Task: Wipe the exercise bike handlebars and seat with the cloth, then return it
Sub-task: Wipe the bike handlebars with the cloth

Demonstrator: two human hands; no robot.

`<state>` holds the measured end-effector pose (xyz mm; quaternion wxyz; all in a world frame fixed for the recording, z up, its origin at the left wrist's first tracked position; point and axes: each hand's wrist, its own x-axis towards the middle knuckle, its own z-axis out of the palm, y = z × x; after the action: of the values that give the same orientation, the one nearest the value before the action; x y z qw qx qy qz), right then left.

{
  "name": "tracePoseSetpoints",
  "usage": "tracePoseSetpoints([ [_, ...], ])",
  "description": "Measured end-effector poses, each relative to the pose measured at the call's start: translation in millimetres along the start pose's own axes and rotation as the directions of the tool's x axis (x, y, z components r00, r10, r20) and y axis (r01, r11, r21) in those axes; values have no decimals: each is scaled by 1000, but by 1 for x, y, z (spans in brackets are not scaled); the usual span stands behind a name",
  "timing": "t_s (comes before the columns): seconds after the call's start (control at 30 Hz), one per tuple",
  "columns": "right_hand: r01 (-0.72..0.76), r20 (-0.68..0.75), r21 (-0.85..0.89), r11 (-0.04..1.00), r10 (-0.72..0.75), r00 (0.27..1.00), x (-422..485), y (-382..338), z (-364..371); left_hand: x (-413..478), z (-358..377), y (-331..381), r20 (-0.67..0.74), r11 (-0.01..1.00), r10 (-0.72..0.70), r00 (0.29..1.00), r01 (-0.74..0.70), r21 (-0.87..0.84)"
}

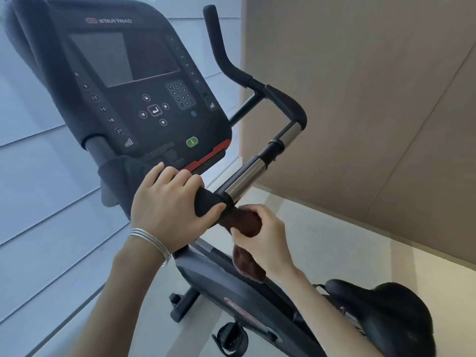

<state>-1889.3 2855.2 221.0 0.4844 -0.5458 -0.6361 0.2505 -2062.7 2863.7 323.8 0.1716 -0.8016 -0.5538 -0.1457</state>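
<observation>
Gripping the near end of the handlebars (pixel 244 176), the left hand (pixel 170 204) has its fingers curled over the black foam and its thumb hooked underneath, silver bangles (pixel 152 240) sitting on the wrist. Just beside it the right hand (pixel 260 235) has its fingers closed around the brown cloth (pixel 244 222). The cloth is bunched against the underside of the bar end, and a loose tail hangs down below the palm. That is all the head camera offers, looking down past both arms.

From where I stand, the obvious trouble is that the left hand covers the very foam that needs wiping, so that patch gets missed unless the hand shifts. The hanging tail could also slide out of the grasp if the wipe runs fast along the chrome section, and I'd guess the join between foam and metal might snag it. The left knuckles sit close under the console (pixel 144 86), near its red edge and green button (pixel 192 141). A careless push upward could press something.

Further along, the bar bends up into a second padded grip and an upright horn, both apparently untouched. The seat (pixel 386 310) waits low on the right, well apart from the cloth. The right forearm crosses above the frame, and a pedal (pixel 229 338) sits below near the pale floor.
</observation>
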Motion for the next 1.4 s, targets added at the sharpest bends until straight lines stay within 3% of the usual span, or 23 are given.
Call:
tracePoseSetpoints([
  [0.23, 4, -38, 182, 983, 3, 999, 16, -2, 3, -3, -1, 12, 27, 993, -100, 995, 98, 58],
  [0.53, -177, -285, 283, 942, 259, 923, 75, 24, -21, -1, 1, 15, 0, 990, -121, 993, 121, 70],
  [0.77, -47, -211, 188, 981, 87, 974, 47, 24, -8, -1, 2, 14, 1, 993, -80, 997, 80, 84],
  [0.93, -202, -341, 274, 940, 292, 894, 75, 18, -18, -1, 0, 12, 11, 996, -59, 998, 58, 67],
  [1.13, -96, -330, 180, 979, 152, 932, 46, 14, -23, -1, 0, 10, 51, 998, -43, 998, 40, 58],
  [1.3, 54, -502, 177, 983, 43, 864, 47, 6, -55, 4, 1, 13, 140, 994, -33, 990, 18, 106],
  [1.4, 143, -337, 7, 990, -132, 932, 74, -2, -59, 18, 6, 26, 211, 992, -50, 976, 23, 127],
])
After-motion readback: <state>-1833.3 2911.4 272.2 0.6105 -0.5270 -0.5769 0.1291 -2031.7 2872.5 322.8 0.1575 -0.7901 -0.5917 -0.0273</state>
